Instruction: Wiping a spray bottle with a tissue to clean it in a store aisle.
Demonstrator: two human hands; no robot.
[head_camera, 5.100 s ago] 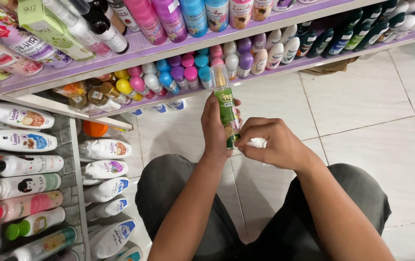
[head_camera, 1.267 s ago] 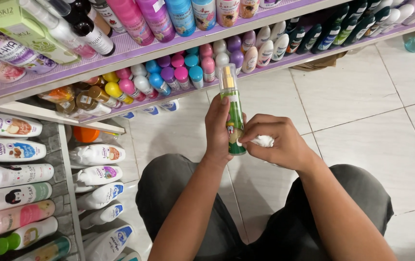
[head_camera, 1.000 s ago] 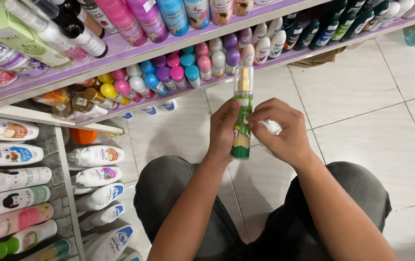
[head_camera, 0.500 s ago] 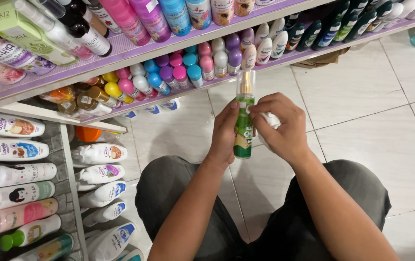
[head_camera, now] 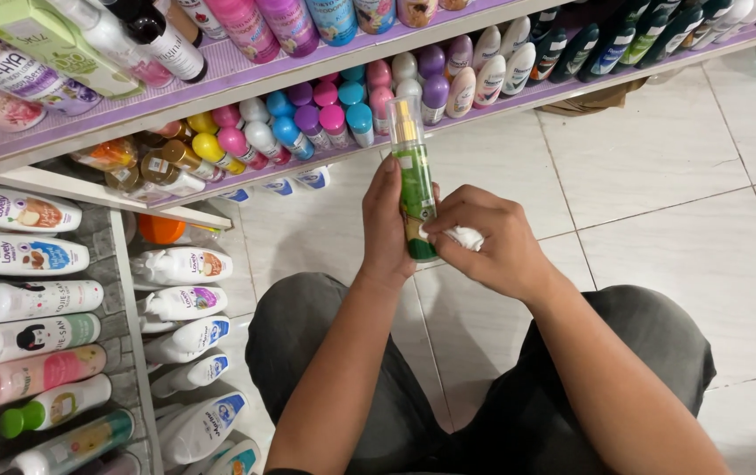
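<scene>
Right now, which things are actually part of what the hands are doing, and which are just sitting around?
In use:
green spray bottle, upright in the left hand
white cloth, bunched in the right hand against the bottle

Just around:
roll-on bottles on the purple shelf
white lotion bottles, lying sideways
tiled floor

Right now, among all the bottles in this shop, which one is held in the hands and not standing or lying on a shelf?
The slim green spray bottle with the clear cap: left hand grips it upright, right hand presses a white cloth against it.
</scene>
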